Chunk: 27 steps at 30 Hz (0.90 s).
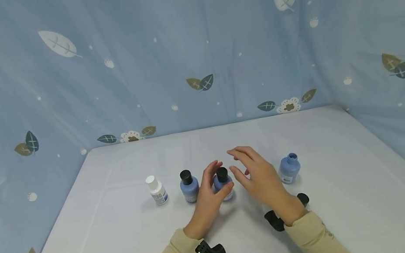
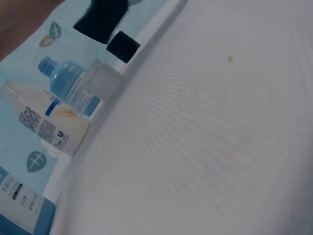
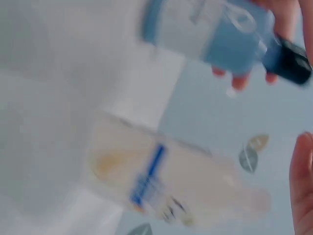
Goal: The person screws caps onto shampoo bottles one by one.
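My left hand (image 1: 208, 189) curls its thumb and fingers round a blue bottle (image 1: 230, 195) with a black cap (image 1: 222, 173). In the right wrist view this blue bottle (image 3: 234, 34) has fingers behind it. To its right my right hand (image 1: 259, 177) hovers empty, thumb and fingers spread apart near the cap. Just left of my left hand stands another blue bottle (image 1: 190, 191) with a black cap. Behind the right hand, a cream bottle (image 2: 49, 117) stands in the left wrist view; in the head view that hand hides it.
A small white bottle (image 1: 158, 192) with a white cap stands farthest left. Right of my right hand is an uncapped blue bottle (image 1: 289, 169). A low frosted container (image 2: 103, 82) appears in the left wrist view. Blue patterned cloth (image 1: 221, 44) hangs behind the white table (image 1: 126, 249).
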Available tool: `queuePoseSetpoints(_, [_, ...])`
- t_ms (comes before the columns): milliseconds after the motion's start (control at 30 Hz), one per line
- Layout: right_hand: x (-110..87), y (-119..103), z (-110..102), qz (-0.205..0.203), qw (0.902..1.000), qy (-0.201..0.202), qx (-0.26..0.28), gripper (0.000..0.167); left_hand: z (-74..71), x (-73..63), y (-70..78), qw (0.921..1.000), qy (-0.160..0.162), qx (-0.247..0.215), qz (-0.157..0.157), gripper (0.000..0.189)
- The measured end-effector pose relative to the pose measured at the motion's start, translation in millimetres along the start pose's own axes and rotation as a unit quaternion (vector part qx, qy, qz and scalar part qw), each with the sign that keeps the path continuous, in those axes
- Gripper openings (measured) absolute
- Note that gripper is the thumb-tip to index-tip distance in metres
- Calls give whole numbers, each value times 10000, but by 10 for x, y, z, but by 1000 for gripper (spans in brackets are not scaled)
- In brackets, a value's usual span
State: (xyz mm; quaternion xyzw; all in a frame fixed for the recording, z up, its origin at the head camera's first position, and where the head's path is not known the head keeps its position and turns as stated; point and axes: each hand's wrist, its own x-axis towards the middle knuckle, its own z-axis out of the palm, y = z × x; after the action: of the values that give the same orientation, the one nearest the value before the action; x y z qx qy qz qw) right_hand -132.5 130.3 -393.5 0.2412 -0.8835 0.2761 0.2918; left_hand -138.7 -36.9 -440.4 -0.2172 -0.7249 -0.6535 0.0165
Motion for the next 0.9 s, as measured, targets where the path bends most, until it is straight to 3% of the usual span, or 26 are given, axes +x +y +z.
queuePoseSetpoints(100, [8, 38, -130, 92, 9995, -22, 302, 34, 21, -45, 129, 9990, 123, 296, 322, 63])
queuePoseSetpoints(267, [20, 98, -320, 203, 9966, -286, 742, 27, 37, -106, 289, 9886, 285, 790, 1253, 62])
queuePoseSetpoints(367, [13, 135, -409, 221, 9943, -490, 916, 26, 40, -105, 377, 9755, 311, 946, 1959, 59])
queuePoseSetpoints(467, [-9, 173, -504, 249, 9921, -741, 977, 27, 72, -85, 489, 9573, 374, 1018, 2681, 49])
queuePoseSetpoints(567, [-21, 208, -622, 468, 9852, -1295, 1025, 28, 141, -73, 585, 9457, 433, 883, 3099, 37])
queuePoseSetpoints(600, [-24, 225, -658, 574, 9803, -1572, 1048, 28, 172, -79, 619, 9459, 433, 797, 3114, 35])
queuePoseSetpoints(667, [-23, 262, -726, 801, 9662, -2173, 1136, 29, 240, -98, 672, 9540, 385, 569, 2918, 34])
queuePoseSetpoints(767, [-23, 322, -805, 1116, 9379, -3013, 1308, 31, 354, -122, 746, 9724, 231, 253, 2310, 37])
queuePoseSetpoints(900, [-29, 391, -872, 1373, 9082, -3626, 1574, 32, 511, -91, 782, 9884, 70, -22, 1519, 43])
